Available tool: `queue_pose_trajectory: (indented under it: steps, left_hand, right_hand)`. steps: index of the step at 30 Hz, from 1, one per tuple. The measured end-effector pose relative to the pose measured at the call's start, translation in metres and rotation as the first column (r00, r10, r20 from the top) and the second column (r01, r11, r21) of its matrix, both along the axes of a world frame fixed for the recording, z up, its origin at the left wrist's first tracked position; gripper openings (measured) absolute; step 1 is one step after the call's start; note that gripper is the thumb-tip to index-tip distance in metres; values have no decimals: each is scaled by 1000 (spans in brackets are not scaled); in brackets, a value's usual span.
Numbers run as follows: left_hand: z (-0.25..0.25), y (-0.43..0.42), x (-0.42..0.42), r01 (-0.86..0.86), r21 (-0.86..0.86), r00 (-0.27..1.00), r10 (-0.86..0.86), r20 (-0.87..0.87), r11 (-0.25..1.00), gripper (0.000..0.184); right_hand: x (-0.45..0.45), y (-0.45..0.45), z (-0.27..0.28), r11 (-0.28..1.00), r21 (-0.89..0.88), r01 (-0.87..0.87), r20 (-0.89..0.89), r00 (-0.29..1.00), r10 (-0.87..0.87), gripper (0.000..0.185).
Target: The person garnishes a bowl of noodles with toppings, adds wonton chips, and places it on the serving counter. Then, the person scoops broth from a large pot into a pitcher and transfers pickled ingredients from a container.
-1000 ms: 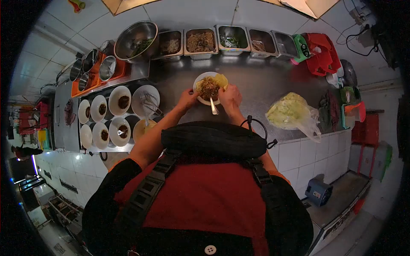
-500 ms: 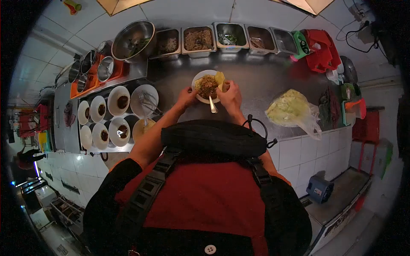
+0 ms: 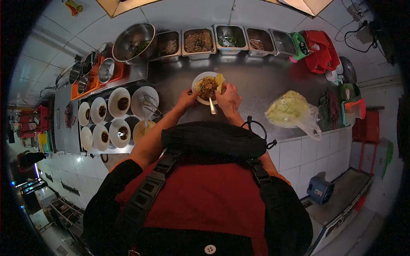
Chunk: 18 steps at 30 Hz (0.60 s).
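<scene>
A white bowl (image 3: pixel 197 78) of noodles with a brown minced topping (image 3: pixel 208 87) rests on the steel counter in front of me. My left hand (image 3: pixel 186 98) is closed on its left rim, thumb on the edge. At the right rim, my right hand (image 3: pixel 229 99) pinches the lower end of a flat yellow cracker-like piece (image 3: pixel 219 79), which stands tilted against the food. Whether those fingers also grip the rim is hard to see. A metal utensil handle (image 3: pixel 212 106) sticks out of the bowl toward me; its other end is buried in the food.
Several white bowls with dark sauce (image 3: pixel 119 103) stand at left, near a bowl of forks (image 3: pixel 145 97). Steel food pans (image 3: pixel 198 41) and a large mixing bowl (image 3: pixel 134 41) line the back. A clear bag of pale shredded vegetable (image 3: pixel 289 110) lies right, below red baskets (image 3: pixel 321 50).
My right hand has rolled slightly over the right rim, and the yellow piece has shifted a little. The bowl and my left hand are almost where they were.
</scene>
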<state>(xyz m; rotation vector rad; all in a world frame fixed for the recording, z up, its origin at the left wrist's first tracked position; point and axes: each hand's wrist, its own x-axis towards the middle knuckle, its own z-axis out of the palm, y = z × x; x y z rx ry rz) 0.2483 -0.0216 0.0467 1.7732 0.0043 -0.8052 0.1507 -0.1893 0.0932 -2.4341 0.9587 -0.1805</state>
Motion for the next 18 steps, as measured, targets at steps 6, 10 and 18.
queue_pose_trajectory:
  steps: [6, 10, 18]
  left_hand:
    - [13, -2, -3, 3, -9, 1000, -3, -8, 1000, 40]
    - [1, 1, 3, 44, -20, 999, -44, -4, 999, 42]
    - [21, -1, 0, 50, 55, 999, -48, -25, 997, 46]
  right_hand:
    - [4, -4, -7, 995, -98, 10, 35, 999, -7, 34]
    - [7, -7, -11, 994, -109, -8, 17, 1000, 10, 31]
    - [8, -5, -2, 998, -48, -34, -16, 999, 33, 32]
